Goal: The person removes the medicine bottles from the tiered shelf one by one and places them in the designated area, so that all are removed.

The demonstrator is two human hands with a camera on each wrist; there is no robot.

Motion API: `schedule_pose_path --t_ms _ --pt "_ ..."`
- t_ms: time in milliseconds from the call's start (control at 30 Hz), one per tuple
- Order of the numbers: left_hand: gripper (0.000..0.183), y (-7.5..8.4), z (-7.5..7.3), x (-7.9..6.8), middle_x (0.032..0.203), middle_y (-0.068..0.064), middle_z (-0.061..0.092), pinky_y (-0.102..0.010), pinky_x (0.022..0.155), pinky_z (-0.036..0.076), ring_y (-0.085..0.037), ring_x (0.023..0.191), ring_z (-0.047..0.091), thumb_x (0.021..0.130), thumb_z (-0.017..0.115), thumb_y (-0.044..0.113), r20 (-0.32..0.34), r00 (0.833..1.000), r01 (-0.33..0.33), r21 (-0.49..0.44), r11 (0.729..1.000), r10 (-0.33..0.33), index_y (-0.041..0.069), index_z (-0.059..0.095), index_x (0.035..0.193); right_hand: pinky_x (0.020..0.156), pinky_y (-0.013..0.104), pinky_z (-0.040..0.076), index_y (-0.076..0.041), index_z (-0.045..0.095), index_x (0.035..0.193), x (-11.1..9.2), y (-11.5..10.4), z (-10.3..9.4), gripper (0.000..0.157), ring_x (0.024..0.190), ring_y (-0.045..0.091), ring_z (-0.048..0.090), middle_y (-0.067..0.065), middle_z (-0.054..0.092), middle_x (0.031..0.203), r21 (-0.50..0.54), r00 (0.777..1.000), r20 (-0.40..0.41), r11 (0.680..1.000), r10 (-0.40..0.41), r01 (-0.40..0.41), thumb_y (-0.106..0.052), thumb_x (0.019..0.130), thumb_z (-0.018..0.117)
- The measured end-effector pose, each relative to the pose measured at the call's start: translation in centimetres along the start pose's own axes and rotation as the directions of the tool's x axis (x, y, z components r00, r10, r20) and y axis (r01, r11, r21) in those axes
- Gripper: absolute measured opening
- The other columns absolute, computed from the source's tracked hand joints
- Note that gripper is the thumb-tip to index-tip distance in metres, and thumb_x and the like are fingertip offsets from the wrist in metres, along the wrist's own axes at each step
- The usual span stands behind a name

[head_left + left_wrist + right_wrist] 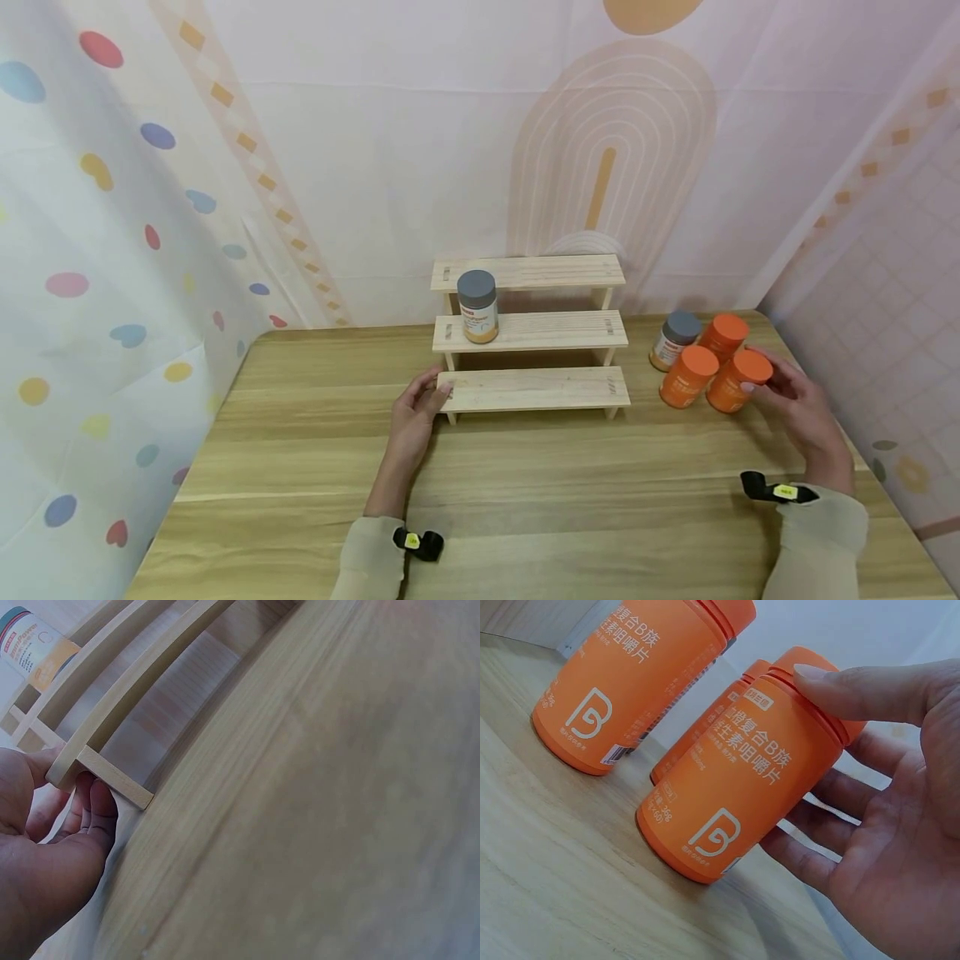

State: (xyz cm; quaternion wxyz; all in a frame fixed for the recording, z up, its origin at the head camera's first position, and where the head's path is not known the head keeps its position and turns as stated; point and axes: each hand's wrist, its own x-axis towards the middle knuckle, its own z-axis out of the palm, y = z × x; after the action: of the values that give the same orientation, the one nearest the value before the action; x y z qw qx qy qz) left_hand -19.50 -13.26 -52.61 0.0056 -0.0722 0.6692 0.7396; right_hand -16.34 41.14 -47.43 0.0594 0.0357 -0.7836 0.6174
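My left hand point(415, 406) grips the left end of the lowest step of a three-tier wooden display shelf point(536, 389). In the left wrist view, its thumb lies on the board and the fingers curl underneath. On the middle step stands a grey-capped supplement bottle point(478, 308). Over at the right, my right hand point(802, 408) holds an orange pill bottle point(735, 776), upright on the table, with the thumb against its cap and the fingers behind it. Beside it are two more orange bottles, one at the left point(687, 379) and one behind point(724, 335), plus another grey-capped bottle point(672, 343).
The wood-grain table point(570, 500) runs back to a patterned cloth backdrop point(420, 167). Cloth also hangs along the left and right sides. The shelf stands near the table's back edge, left of the bottle group.
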Motion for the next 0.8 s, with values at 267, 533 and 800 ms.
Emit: schedule_pose_path --t_ms 267,533,800 --pt "0.044 0.0 -0.1 0.0 0.127 -0.005 0.054 -0.015 0.094 0.052 -0.012 0.119 0.059 0.101 0.067 0.017 0.006 1.0 -0.002 0.002 1.0 0.002 0.01 0.057 0.144 0.087 0.003 0.044 -0.018 0.049 0.152 0.0 -0.9 -0.2 0.053 0.112 -0.01 0.053 -0.024 0.058 0.127 0.071 1.0 -0.005 0.997 0.0 0.0 -0.004 0.102 0.061" --pt "0.044 0.0 -0.1 0.1 0.125 -0.004 0.054 -0.015 0.094 0.052 -0.011 0.118 0.06 0.101 0.068 0.019 0.0 1.0 -0.001 0.004 1.0 0.001 0.011 0.058 0.143 0.091 0.003 0.043 -0.017 0.052 0.148 0.3 -3.1 0.6 0.051 0.12 -0.008 0.054 -0.02 0.063 0.132 0.127 0.994 -0.032 0.986 -0.107 0.11 0.001 0.101 0.059" --pt "0.043 0.1 0.0 0.0 0.125 -0.004 0.053 -0.016 0.094 0.053 -0.009 0.117 0.061 0.1 0.068 0.019 0.004 1.0 0.001 -0.007 1.0 -0.001 0.012 0.058 0.142 0.108 0.003 0.034 -0.017 0.042 0.157 0.4 -5.6 1.7 0.062 0.133 -0.008 0.044 -0.019 0.051 0.145 -0.114 0.989 -0.084 0.988 -0.118 0.108 -0.005 0.101 0.064"
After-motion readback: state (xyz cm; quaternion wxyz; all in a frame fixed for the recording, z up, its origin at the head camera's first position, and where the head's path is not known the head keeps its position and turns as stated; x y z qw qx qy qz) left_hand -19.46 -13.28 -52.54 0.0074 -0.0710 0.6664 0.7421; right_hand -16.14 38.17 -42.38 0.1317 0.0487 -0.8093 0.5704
